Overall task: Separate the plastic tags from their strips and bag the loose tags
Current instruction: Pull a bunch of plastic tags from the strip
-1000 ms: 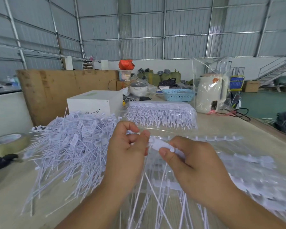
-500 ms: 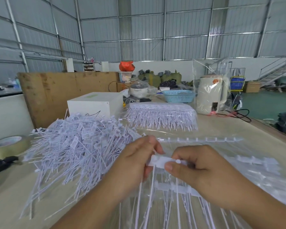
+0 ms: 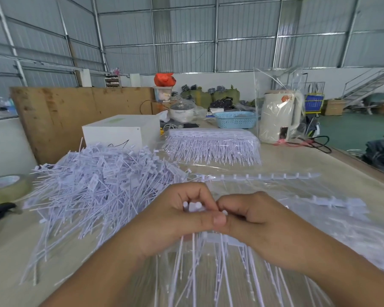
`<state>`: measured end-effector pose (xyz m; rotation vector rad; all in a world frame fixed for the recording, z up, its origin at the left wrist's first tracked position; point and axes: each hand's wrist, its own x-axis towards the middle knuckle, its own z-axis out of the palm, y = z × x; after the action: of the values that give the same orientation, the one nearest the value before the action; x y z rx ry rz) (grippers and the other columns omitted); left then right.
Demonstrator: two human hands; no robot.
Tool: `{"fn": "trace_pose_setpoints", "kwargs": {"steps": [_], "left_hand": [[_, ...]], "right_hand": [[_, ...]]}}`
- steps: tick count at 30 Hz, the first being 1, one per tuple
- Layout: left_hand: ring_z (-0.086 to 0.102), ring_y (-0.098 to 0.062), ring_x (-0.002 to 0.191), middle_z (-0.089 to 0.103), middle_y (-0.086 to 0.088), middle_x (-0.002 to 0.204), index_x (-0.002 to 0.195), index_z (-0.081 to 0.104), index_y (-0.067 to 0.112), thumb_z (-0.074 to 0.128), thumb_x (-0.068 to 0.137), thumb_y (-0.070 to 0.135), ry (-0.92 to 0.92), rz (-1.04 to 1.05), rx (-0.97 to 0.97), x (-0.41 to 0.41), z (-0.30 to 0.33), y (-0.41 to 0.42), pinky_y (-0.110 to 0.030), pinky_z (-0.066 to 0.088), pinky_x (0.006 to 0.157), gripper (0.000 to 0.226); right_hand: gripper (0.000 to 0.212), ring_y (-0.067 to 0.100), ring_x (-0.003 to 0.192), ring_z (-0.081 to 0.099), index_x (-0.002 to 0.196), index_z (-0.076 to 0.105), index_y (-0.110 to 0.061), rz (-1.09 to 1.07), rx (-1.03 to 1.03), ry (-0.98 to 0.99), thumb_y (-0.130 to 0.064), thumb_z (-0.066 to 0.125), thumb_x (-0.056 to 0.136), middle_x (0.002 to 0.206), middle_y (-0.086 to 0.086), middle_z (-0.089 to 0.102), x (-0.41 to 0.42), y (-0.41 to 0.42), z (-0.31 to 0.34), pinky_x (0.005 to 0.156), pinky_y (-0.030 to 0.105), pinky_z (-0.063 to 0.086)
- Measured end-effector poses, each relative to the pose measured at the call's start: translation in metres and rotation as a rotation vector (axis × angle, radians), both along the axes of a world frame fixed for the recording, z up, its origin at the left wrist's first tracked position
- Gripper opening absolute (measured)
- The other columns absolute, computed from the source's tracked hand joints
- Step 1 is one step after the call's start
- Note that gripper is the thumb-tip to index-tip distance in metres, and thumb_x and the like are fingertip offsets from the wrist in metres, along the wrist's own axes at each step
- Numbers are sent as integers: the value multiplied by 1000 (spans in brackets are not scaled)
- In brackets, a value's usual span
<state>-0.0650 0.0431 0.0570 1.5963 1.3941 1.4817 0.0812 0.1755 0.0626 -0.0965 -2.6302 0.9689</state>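
Left hand [image 3: 175, 220] and right hand [image 3: 259, 220] meeting at centre, thumbs touching, fingers of both curled and pinching the head end of a strip of tags [image 3: 208, 238]; white stubs showing between the knuckles, thin stems of the strip fanning downward toward the camera. Whether one tag is being parted from the strip at this instant: cannot tell, hidden by the fingers.

Lying to the left of the hands on the table [image 3: 297, 158]: a large heap of loose tags [image 3: 98, 187], stems crossing in all directions. Lying beyond the hands: a bare spine [image 3: 264, 176] with short stubs along it, resting on clear plastic sheeting [image 3: 319, 191]. Lying to the right, partly blurred: further strips [image 3: 333, 203] on the same sheeting. Sitting farther back: a packed bundle of strips [image 3: 211, 147] inside clear wrap.

Standing behind the heap: a white box [image 3: 118, 134]. Resting at the left edge: a roll of tape [image 3: 7, 188]. Standing at the far end of the table: a blue basket [image 3: 236, 119] and a white kettle [image 3: 279, 118] under a clear bag, a black cable [image 3: 317, 144] trailing beside it.
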Motion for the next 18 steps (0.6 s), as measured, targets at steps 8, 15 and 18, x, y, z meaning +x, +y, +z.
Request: {"fn": "trace_pose_setpoints", "kwargs": {"steps": [8, 15, 18], "left_hand": [[44, -4, 53, 50, 16, 57, 62, 60, 30, 79, 66, 27, 136, -102, -272, -8, 1, -7, -17, 37, 52, 19], [40, -7, 42, 48, 4, 50, 75, 63, 25, 66, 77, 45, -55, -10, -233, -4, 2, -3, -17, 33, 45, 20], [42, -6, 42, 49, 7, 48, 64, 61, 27, 61, 76, 53, -31, 8, -232, -3, 2, -4, -17, 34, 47, 29]], "right_hand": [[32, 2, 50, 34, 76, 60, -9, 124, -29, -184, -36, 63, 92, 54, -12, 38, 4, 4, 6, 49, 18, 27], [29, 8, 54, 37, 75, 54, -10, -4, -66, -37, -32, 60, 94, 58, -7, 39, 0, 5, 1, 53, 24, 30], [34, 9, 53, 38, 76, 52, -6, 18, -97, -58, -35, 60, 93, 57, -8, 41, 0, 5, 0, 53, 25, 32]]}}
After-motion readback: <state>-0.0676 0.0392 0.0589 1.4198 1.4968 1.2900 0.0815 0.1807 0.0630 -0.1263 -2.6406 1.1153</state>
